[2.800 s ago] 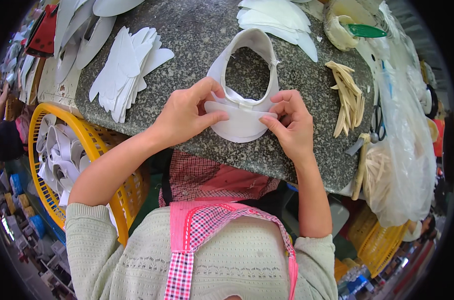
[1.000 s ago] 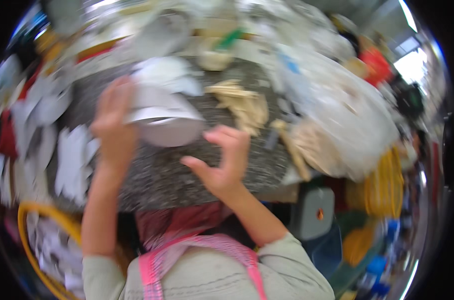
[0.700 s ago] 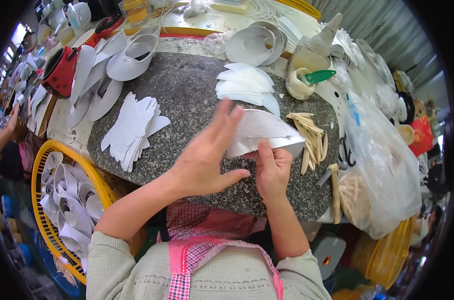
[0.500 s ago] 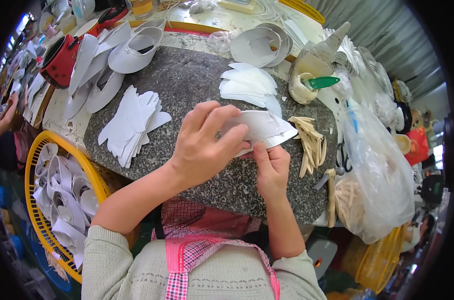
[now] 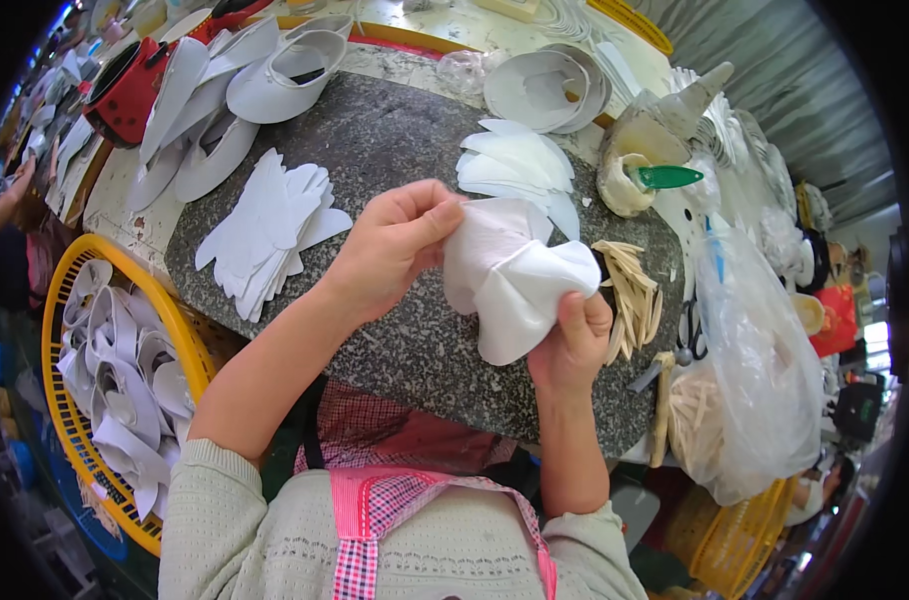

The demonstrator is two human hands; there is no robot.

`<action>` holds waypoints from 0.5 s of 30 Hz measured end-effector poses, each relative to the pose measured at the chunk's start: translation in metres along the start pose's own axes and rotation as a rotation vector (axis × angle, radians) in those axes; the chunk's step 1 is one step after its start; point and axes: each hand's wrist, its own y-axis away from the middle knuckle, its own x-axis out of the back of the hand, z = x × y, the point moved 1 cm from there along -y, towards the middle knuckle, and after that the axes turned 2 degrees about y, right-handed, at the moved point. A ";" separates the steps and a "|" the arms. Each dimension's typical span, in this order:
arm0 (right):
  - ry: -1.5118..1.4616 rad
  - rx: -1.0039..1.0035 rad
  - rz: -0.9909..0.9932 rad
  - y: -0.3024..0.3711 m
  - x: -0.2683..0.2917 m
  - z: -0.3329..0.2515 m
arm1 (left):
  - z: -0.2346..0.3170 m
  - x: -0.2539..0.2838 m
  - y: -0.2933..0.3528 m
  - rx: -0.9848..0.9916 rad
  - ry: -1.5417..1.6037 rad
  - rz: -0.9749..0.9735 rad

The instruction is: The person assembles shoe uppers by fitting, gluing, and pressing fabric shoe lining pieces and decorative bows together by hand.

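My left hand (image 5: 405,240) pinches one edge of a soft white shoe upper (image 5: 515,270) between thumb and fingers. The far-right edge of the same piece is gripped by my right hand (image 5: 573,345), thumb on top. Between them the upper is spread and creased, held above a speckled dark stone slab (image 5: 425,370). Flat white cut pieces (image 5: 273,235) lie in an overlapping pile to the left. Another fan of white pieces (image 5: 515,165) rests just beyond my hands. Beside my right hand is a heap of thin beige strips (image 5: 630,300).
A glue-coated pot (image 5: 625,185) with a green-handled brush (image 5: 670,177) stands far right. Nearer are scissors (image 5: 689,340), a hammer (image 5: 662,410) and a clear plastic bag (image 5: 760,370). White uppers (image 5: 290,80) stack far left; a yellow basket (image 5: 60,370) holds more.
The white upper, folded narrow before, is now opened out and turned between my hands. My left fingers have shifted from lying over it to pinching its edge.
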 end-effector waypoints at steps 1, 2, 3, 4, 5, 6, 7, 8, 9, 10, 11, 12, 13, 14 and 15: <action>-0.091 0.026 -0.034 -0.003 0.001 -0.001 | 0.001 -0.003 -0.006 -0.075 -0.090 -0.026; -0.182 0.051 -0.067 -0.006 0.001 -0.003 | 0.002 -0.005 -0.012 -0.150 -0.180 -0.051; -0.165 0.084 -0.097 -0.014 0.001 -0.009 | 0.002 -0.003 -0.016 -0.148 -0.176 -0.048; -0.165 0.077 -0.097 -0.022 0.012 -0.011 | 0.005 -0.001 -0.020 -0.295 -0.359 -0.097; 0.225 0.119 -0.235 -0.029 0.029 -0.016 | 0.005 0.000 -0.024 -0.438 -0.542 -0.148; 0.614 0.157 -0.374 -0.033 0.039 -0.016 | 0.001 0.013 -0.026 -0.431 -0.537 -0.141; 0.782 0.028 -0.353 -0.036 0.037 -0.010 | -0.008 0.037 -0.026 -0.324 -0.740 -0.174; 0.761 -0.026 -0.430 -0.031 0.044 0.002 | -0.012 0.051 -0.025 -0.210 -0.936 -0.223; 0.813 -0.019 -0.469 -0.023 0.046 0.012 | -0.019 0.061 -0.019 -0.129 -1.034 -0.256; 0.855 -0.030 -0.510 -0.012 0.045 0.024 | -0.020 0.064 -0.013 -0.101 -1.024 -0.248; 1.003 0.068 -0.576 -0.007 0.044 0.025 | -0.016 0.060 -0.005 -0.057 -0.895 -0.257; 0.987 0.042 -0.587 -0.002 0.042 0.026 | -0.013 0.057 0.002 -0.015 -0.766 -0.260; 1.069 0.036 -0.520 0.003 0.034 0.023 | -0.006 0.055 0.006 -0.059 -0.755 -0.252; 1.135 0.040 -0.463 0.002 0.027 0.028 | 0.004 0.056 0.009 -0.051 -0.767 -0.220; 1.176 0.092 -0.413 0.008 0.020 0.029 | 0.017 0.058 0.013 -0.089 -0.784 -0.045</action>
